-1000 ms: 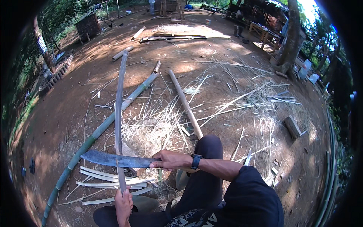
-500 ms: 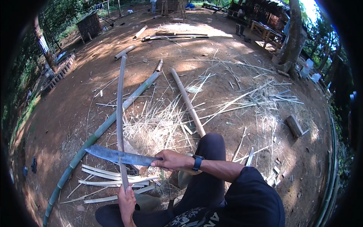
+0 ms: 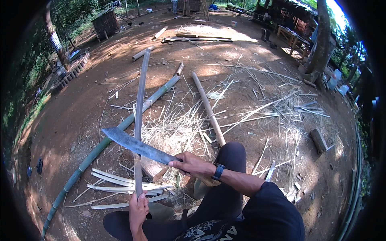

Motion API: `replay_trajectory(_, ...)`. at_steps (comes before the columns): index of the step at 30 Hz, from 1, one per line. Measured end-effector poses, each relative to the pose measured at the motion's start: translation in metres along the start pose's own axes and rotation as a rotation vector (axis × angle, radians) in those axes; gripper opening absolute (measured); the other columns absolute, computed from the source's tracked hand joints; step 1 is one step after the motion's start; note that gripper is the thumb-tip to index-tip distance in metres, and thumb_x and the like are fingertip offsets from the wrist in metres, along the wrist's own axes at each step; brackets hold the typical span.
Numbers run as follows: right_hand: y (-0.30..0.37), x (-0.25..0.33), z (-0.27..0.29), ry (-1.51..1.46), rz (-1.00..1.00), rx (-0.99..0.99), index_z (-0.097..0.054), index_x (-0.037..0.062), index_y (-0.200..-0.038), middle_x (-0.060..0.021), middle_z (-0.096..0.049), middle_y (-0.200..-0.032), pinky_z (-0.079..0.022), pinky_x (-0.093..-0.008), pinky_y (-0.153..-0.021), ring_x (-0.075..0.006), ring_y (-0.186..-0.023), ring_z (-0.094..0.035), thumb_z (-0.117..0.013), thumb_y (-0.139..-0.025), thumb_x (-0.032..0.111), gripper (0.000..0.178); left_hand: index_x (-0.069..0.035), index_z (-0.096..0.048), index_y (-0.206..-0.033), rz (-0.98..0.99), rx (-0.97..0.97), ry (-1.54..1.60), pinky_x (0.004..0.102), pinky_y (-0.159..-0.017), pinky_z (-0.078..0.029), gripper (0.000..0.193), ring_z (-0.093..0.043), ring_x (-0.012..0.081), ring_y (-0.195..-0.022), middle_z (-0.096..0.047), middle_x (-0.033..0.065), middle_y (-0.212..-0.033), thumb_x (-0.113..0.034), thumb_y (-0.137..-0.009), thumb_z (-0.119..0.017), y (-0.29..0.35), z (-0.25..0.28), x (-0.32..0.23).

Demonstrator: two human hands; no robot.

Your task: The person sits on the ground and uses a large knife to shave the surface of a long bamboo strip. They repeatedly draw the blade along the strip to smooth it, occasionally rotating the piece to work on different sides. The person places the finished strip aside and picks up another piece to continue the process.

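Observation:
My left hand grips the near end of a long split bamboo strip that runs away from me across the dirt. My right hand, with a dark watch on the wrist, holds the handle of a large machete. Its blade lies crosswise over the strip, edge against the bamboo, above a small wooden block. My dark-trousered knee rises just right of the blade hand.
A green bamboo pole lies diagonally at left, a tan pole at centre. Pale cut slats lie by my left hand. Shavings and splinters cover the ground. A short log sits right; a tree trunk and benches stand far back.
The machete blade has shifted slightly along the strip while both hands keep their grips; the view has tilted a little lower.

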State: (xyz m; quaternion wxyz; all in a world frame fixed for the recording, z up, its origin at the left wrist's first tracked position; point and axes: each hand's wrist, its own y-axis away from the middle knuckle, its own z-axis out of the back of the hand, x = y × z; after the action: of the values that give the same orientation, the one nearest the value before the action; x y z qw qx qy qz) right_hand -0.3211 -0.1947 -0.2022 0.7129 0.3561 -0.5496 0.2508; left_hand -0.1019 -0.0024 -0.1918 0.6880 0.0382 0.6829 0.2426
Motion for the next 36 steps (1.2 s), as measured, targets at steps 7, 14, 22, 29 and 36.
replay_trajectory(7, 0.014, 0.011, -0.009, 0.197, -0.057, 0.148, -0.062, -0.0027, -0.089, 0.0001, -0.049, -0.051, -0.039, -0.0254, -0.040, -0.0079, -0.043, -0.050, -0.054, -0.095, 0.047, 0.051, -0.002, -0.051, -0.111, 0.006, 0.024, 0.046, 0.0188, -0.041, -0.029, 0.027, -0.035, 0.0015, -0.047, -0.042, -0.0035, -0.066, -0.027, -0.101, -0.048, -0.002, 0.001, 0.010)
replay_trajectory(14, 0.013, 0.008, -0.012, 0.257, -0.013, 0.177, -0.059, 0.0004, -0.083, 0.0010, -0.049, -0.051, -0.040, -0.0280, -0.041, -0.0082, -0.042, -0.050, -0.054, -0.096, 0.047, 0.049, -0.002, -0.053, -0.111, -0.015, 0.013, 0.039, 0.0192, -0.042, -0.030, 0.026, -0.036, 0.0014, -0.048, -0.043, -0.0038, -0.067, -0.026, -0.101, -0.049, -0.003, 0.001, 0.007)
replay_trajectory(22, 0.016, 0.022, -0.010, 0.230, -0.128, 0.109, -0.059, 0.0025, -0.079, 0.0013, -0.051, -0.052, -0.041, -0.0260, -0.043, -0.0070, -0.045, -0.051, -0.057, -0.096, 0.041, 0.042, -0.001, -0.052, -0.115, -0.032, 0.044, 0.046, 0.0192, -0.042, -0.027, 0.027, -0.033, 0.0015, -0.049, -0.041, -0.0041, -0.068, -0.024, -0.101, -0.048, -0.013, -0.002, 0.009)
replay_trajectory(29, 0.008, 0.020, -0.012, 0.089, -0.095, 0.026, -0.058, 0.0019, -0.078, 0.0006, -0.052, -0.053, -0.039, -0.0239, -0.042, -0.0071, -0.046, -0.052, -0.059, -0.095, 0.041, 0.043, 0.000, -0.053, -0.115, -0.015, 0.047, 0.080, 0.0190, -0.044, -0.030, 0.026, -0.036, 0.0020, -0.052, -0.043, -0.0040, -0.070, -0.021, -0.101, -0.048, -0.008, -0.002, 0.001)
replay_trajectory(36, 0.008, 0.017, -0.012, 0.127, -0.074, 0.059, -0.056, 0.0019, -0.077, 0.0002, -0.052, -0.053, -0.037, -0.0239, -0.039, -0.0069, -0.043, -0.049, -0.060, -0.095, 0.039, 0.041, -0.001, -0.051, -0.118, -0.111, 0.057, 0.073, 0.0188, -0.041, -0.029, 0.031, -0.037, 0.0027, -0.047, -0.046, -0.0008, -0.068, -0.026, -0.101, -0.049, -0.014, -0.002, 0.017)
